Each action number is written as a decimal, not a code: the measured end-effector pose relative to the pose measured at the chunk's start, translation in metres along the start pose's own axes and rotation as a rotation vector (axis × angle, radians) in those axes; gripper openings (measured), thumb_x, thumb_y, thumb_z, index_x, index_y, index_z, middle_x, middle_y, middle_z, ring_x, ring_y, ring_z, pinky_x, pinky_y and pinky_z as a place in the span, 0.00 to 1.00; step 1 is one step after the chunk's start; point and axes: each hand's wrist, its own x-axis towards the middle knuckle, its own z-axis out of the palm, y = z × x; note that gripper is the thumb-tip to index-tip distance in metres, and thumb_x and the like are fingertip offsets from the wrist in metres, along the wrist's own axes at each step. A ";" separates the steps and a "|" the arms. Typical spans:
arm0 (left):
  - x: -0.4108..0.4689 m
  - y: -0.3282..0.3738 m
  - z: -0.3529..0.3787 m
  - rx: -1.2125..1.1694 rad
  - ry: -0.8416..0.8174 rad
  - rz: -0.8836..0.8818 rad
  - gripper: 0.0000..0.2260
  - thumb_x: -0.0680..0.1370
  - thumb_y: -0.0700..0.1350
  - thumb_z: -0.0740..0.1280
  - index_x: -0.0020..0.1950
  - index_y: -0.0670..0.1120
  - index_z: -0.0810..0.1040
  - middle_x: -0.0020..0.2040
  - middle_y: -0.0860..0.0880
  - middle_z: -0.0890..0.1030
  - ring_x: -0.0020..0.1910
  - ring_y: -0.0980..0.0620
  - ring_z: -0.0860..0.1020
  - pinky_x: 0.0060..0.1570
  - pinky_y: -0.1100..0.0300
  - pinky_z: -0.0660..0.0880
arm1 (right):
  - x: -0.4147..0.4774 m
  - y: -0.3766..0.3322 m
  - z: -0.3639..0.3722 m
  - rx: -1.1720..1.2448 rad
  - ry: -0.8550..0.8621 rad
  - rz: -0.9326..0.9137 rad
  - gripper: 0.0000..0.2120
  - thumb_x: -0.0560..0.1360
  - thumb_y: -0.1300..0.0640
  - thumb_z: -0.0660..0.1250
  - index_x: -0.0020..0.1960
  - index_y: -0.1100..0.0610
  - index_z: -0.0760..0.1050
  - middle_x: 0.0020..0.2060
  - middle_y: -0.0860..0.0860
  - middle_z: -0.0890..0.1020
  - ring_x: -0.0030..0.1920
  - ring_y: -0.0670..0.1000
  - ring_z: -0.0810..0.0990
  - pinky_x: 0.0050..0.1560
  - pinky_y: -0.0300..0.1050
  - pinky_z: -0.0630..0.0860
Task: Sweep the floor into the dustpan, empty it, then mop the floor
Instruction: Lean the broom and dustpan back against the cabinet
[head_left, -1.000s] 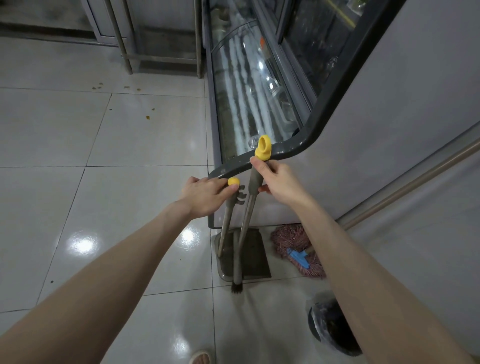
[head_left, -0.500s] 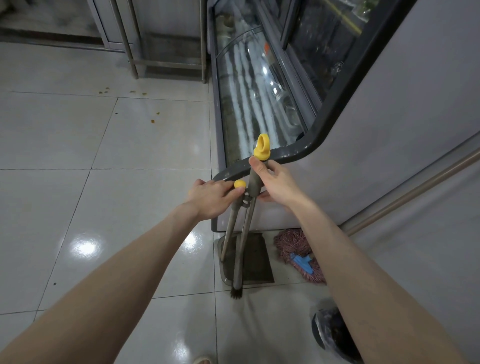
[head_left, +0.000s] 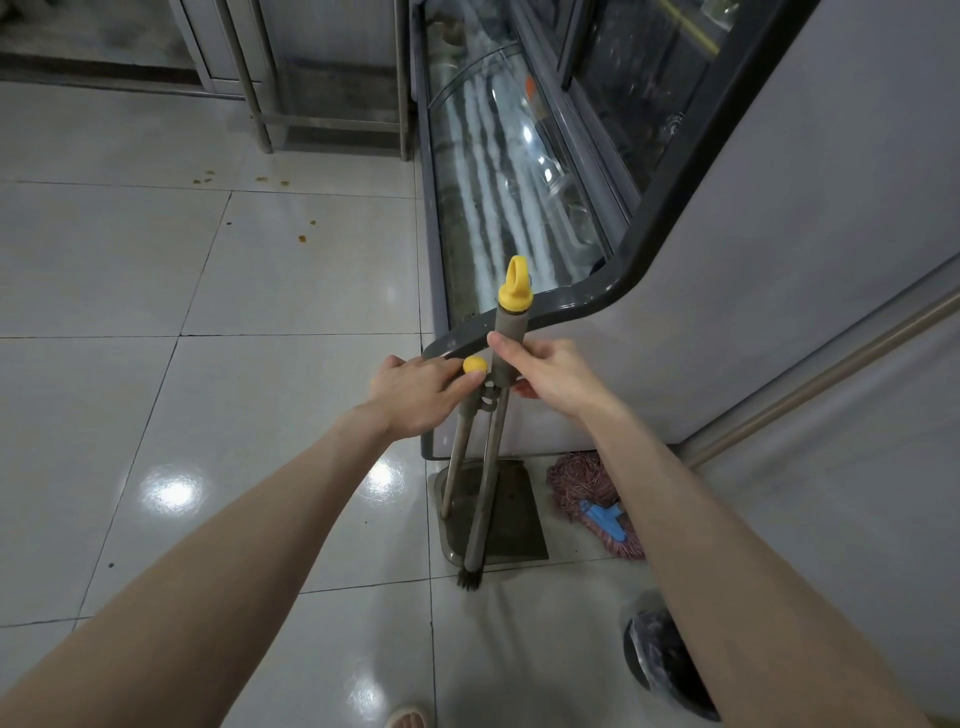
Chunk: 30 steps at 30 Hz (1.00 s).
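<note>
A grey broom (head_left: 488, 467) with a yellow loop cap stands upright against the corner of a glass display case (head_left: 519, 208). My right hand (head_left: 545, 371) is shut on its upper handle. Beside it stands a grey long-handled dustpan (head_left: 511, 512) with a yellow knob; my left hand (head_left: 415, 384) grips that handle just under the knob. A clip joins the two handles. The broom's dark bristles touch the floor in front of the pan. A pink mop head (head_left: 587, 493) with a blue clamp lies on the floor to the right, partly behind my right arm.
Small brown crumbs (head_left: 301, 238) lie scattered on the white tiled floor (head_left: 156, 312) at far left. Metal table legs (head_left: 254, 104) stand at the back. A black-lined bin (head_left: 665, 660) sits at lower right. A long mop pole (head_left: 831, 374) slants along the grey wall. My sandalled foot (head_left: 408, 719) shows at the bottom.
The view has dropped a little, so the broom's yellow cap sits higher above my right hand. Both hands keep their hold on the two handles.
</note>
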 end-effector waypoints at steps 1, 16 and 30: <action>0.001 0.001 0.000 -0.003 -0.005 -0.004 0.19 0.81 0.60 0.46 0.46 0.51 0.71 0.36 0.54 0.72 0.43 0.52 0.72 0.51 0.56 0.59 | -0.001 -0.004 -0.002 -0.009 0.021 -0.015 0.15 0.74 0.41 0.65 0.45 0.51 0.80 0.44 0.52 0.85 0.50 0.51 0.82 0.50 0.42 0.75; 0.004 0.000 0.001 -0.038 0.000 0.008 0.22 0.81 0.60 0.47 0.49 0.48 0.74 0.38 0.52 0.76 0.43 0.52 0.75 0.55 0.54 0.61 | 0.004 0.004 0.009 0.009 0.147 -0.065 0.46 0.63 0.24 0.59 0.46 0.70 0.76 0.42 0.67 0.81 0.46 0.64 0.82 0.53 0.61 0.78; 0.010 -0.003 0.006 -0.037 0.039 0.017 0.20 0.81 0.59 0.50 0.43 0.47 0.72 0.32 0.55 0.71 0.40 0.51 0.73 0.52 0.55 0.60 | 0.009 0.015 0.024 0.003 0.264 -0.159 0.44 0.67 0.27 0.60 0.44 0.73 0.76 0.38 0.68 0.80 0.42 0.66 0.81 0.43 0.63 0.79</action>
